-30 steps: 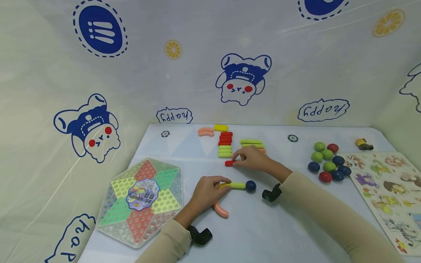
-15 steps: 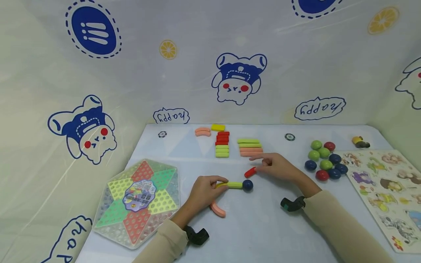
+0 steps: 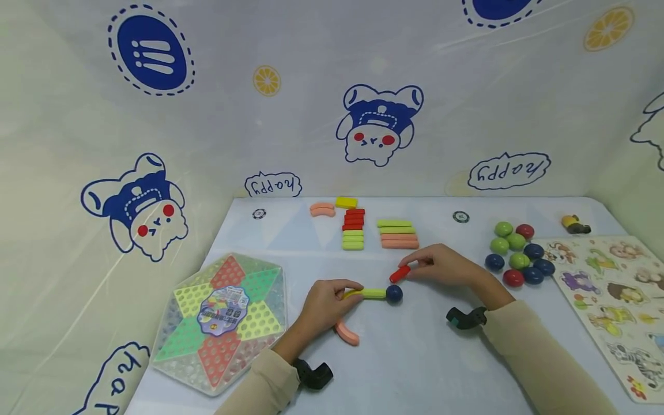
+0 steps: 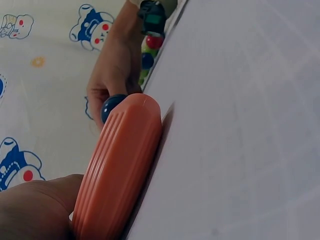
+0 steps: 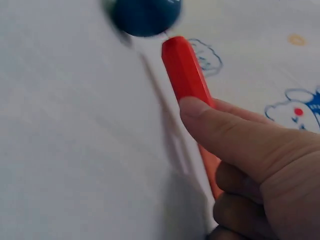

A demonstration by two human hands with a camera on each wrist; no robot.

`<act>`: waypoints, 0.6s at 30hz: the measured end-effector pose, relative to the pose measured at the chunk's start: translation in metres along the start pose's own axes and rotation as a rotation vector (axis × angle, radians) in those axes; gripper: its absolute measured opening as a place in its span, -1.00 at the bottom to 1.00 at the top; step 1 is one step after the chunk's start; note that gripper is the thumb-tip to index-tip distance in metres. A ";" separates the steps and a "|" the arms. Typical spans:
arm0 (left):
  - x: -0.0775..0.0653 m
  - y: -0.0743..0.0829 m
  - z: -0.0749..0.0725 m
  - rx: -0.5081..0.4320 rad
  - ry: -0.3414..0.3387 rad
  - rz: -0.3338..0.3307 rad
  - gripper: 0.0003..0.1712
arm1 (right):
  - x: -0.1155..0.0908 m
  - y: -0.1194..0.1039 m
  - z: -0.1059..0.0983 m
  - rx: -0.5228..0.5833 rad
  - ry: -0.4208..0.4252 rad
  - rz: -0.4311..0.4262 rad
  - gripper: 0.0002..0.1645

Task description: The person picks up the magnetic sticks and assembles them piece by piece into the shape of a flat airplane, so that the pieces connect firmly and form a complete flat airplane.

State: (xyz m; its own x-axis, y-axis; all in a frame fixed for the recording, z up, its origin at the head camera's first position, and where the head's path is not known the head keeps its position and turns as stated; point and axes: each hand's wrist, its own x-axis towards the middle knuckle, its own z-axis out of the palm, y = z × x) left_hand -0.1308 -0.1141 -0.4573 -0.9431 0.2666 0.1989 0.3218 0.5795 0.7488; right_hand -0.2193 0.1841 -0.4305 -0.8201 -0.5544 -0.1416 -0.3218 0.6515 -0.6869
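Note:
My left hand (image 3: 327,302) pinches the yellow end of a stick, beyond which a light green building stick (image 3: 373,294) runs rightward. A dark blue ball (image 3: 394,294) sits at the green stick's right tip. Just below the left fingers, a curved salmon-pink stick (image 3: 347,334) shows; its upper end is hidden by the hand. Close up, the same pink stick (image 4: 120,165) fills the middle of the left wrist view. Between thumb and fingers, my right hand (image 3: 441,265) grips a short red stick (image 5: 185,70), its free end close to the blue ball (image 5: 145,15).
Behind the hands lie rows of red sticks (image 3: 354,219), green and pink sticks (image 3: 398,235), curved pink pieces (image 3: 323,209) and a yellow block (image 3: 346,202). Several coloured balls (image 3: 519,261) and an animal puzzle board (image 3: 607,300) are at right. A hexagonal checkers board (image 3: 223,323) lies left.
My right hand has brought the red stick from beside the back rows toward me and rightward, then angled it near the blue ball. The left hand keeps its hold in place.

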 end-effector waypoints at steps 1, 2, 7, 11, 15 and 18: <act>0.000 0.000 0.000 0.001 -0.001 0.001 -0.84 | -0.001 0.000 -0.002 0.006 -0.002 0.008 -0.66; 0.000 0.000 0.000 0.002 -0.002 0.000 -0.84 | -0.003 0.000 -0.004 0.011 -0.009 0.011 -0.66; 0.000 0.000 0.000 0.000 -0.001 0.000 -0.84 | -0.006 0.002 -0.009 0.031 -0.066 -0.038 -0.66; 0.001 0.001 0.000 0.010 -0.003 0.008 -0.84 | -0.005 0.003 -0.009 0.044 -0.092 -0.074 -0.67; 0.002 0.002 -0.001 0.014 -0.012 0.011 -0.83 | -0.003 0.005 -0.007 0.041 -0.094 -0.084 -0.66; 0.002 0.002 -0.001 0.018 -0.024 -0.001 -0.83 | 0.001 0.005 -0.005 0.055 -0.106 -0.096 -0.64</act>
State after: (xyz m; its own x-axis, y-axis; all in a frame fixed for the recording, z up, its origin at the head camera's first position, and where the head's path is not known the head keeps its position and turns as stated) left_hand -0.1317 -0.1135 -0.4544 -0.9413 0.2839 0.1826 0.3221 0.5936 0.7375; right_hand -0.2244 0.1894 -0.4309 -0.7310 -0.6666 -0.1459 -0.3676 0.5648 -0.7388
